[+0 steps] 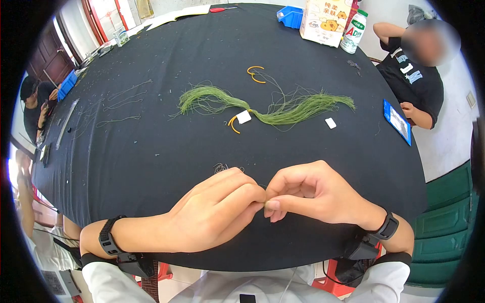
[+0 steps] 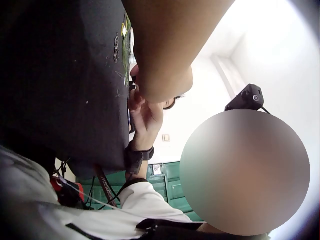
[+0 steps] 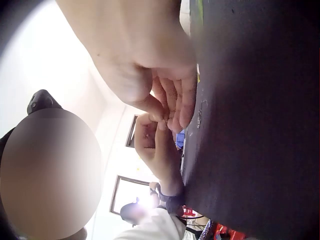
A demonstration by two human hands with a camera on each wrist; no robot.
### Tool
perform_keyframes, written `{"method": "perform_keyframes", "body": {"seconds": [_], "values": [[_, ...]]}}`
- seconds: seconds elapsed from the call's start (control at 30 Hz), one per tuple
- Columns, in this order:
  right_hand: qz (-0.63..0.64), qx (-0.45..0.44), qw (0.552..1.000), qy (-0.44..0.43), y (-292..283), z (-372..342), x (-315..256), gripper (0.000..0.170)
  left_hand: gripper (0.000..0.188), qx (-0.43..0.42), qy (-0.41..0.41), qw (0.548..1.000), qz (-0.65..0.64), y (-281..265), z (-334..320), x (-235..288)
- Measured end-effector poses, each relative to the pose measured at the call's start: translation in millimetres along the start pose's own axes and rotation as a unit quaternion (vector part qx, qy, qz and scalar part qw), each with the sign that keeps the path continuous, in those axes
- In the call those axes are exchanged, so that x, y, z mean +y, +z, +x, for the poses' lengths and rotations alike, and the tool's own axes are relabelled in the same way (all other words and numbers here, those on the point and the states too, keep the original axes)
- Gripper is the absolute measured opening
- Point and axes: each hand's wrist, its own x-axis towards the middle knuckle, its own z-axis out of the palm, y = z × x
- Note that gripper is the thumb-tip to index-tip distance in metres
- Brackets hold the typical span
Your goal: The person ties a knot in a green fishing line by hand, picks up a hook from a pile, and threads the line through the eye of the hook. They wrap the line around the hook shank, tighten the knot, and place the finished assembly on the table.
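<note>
Over the near part of the black-covered table, my left hand (image 1: 217,209) and right hand (image 1: 316,194) meet at the fingertips. Each pinches a thin strand between thumb and forefinger; it is mostly hidden by the fingers, and I cannot tell its exact kind. In the right wrist view, the right thumb and forefinger press together beside the left hand (image 3: 162,145). Just beyond the left knuckles lies a small tangle of fine dark pieces (image 1: 221,167). Farther out rests a bundle of green strands (image 1: 298,112), gathered at its middle with a white tag (image 1: 243,117).
Orange curved pieces (image 1: 257,74) lie by the bundle, and a small white card (image 1: 330,123) to its right. Loose strands (image 1: 118,119) spread leftward. A blue packet (image 1: 397,121), white bottle (image 1: 354,32), carton (image 1: 326,20) and blue bin (image 1: 290,17) stand around the edge. Other people sit at both sides.
</note>
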Motion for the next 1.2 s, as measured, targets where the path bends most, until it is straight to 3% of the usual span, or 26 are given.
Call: {"method": "perform_keyframes", "body": {"seconds": [0.57,0.87,0.97,1.07,1.2], "values": [[0.009,0.012,1.0,0.006,1.1,-1.4,-0.8,0.015,0.025,-0.011,-0.013,1.0,0.024,-3.8,-1.4,1.6],[-0.077,0.039,0.996,-0.038,4.1,-1.0,2.5,0.01,0.023,-0.006,-0.012,1.0,0.026,-1.1,-1.0,1.0],[-0.242,0.052,0.966,-0.074,2.8,-2.2,-2.7,0.004,0.022,-0.016,-0.034,0.999,0.025,-0.2,-1.8,1.8],[-0.407,0.08,0.888,-0.199,-1.2,-1.7,-3.6,0.005,0.018,-0.034,-0.081,0.996,0.003,-0.7,-2.9,1.4],[-0.474,0.12,0.837,-0.245,-14.7,-0.3,-7.6,0.007,0.014,-0.046,-0.142,0.988,-0.04,-2.6,-3.3,2.0]]}}
